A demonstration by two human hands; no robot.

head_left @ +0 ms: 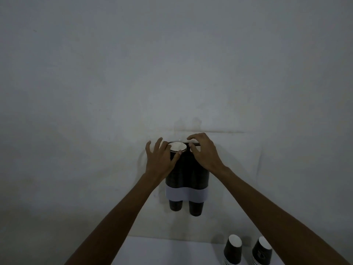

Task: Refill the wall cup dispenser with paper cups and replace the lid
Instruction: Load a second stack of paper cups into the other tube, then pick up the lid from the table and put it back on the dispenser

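My left hand point(159, 159), fingers spread, steadies the cup stack point(178, 147) atop the wall dispenser point(186, 175); my right hand point(203, 153) hovers loosely curled. An off-centre push could jam cups.

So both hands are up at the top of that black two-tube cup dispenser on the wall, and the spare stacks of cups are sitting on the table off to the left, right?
Not quite. The head view shows both hands, left hand and right hand, at the top of the black wall dispenser, but the spare cup stacks stand on the white table at the lower right, not the left.
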